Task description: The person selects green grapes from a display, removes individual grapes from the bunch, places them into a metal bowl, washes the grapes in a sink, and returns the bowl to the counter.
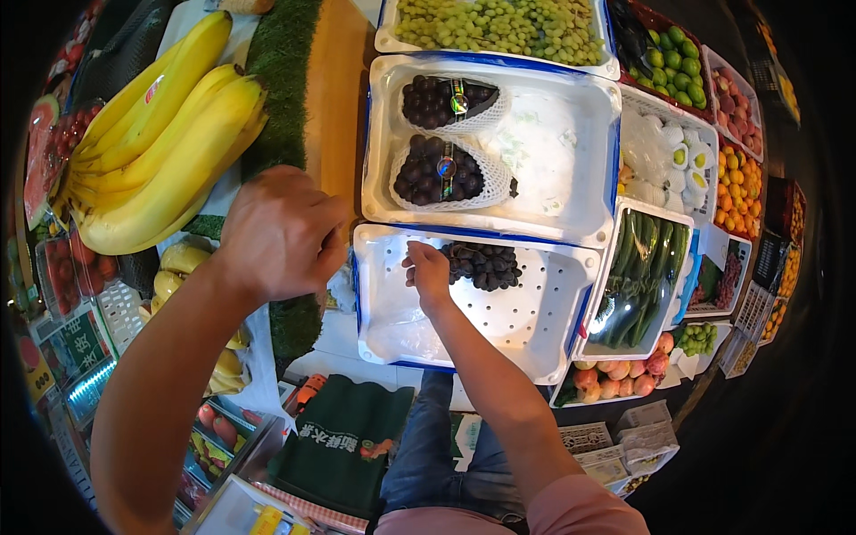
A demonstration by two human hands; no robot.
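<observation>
My left hand (pixel 281 236) is closed in a fist over the grass-covered strip (pixel 285 89) and wooden board (pixel 334 125), right of a large yellow banana bunch (pixel 156 152); what it holds, if anything, is hidden. My right hand (pixel 428 272) reaches into a white perforated tray (pixel 535 321), its fingers bent and slightly apart at the left end of a dark grape bunch (pixel 481 266). A tray (pixel 553 169) above holds dark grapes (pixel 437 178) in white foam nets.
Green grapes (pixel 499 27), limes (pixel 669 67), oranges (pixel 738 196), cucumbers (pixel 637 276) and pomegranates (pixel 615 379) fill neighbouring trays. Yellow fruit (pixel 174 267) lies at the left. A dark green cloth (pixel 330 446) and white crates (pixel 637 446) are low at the front.
</observation>
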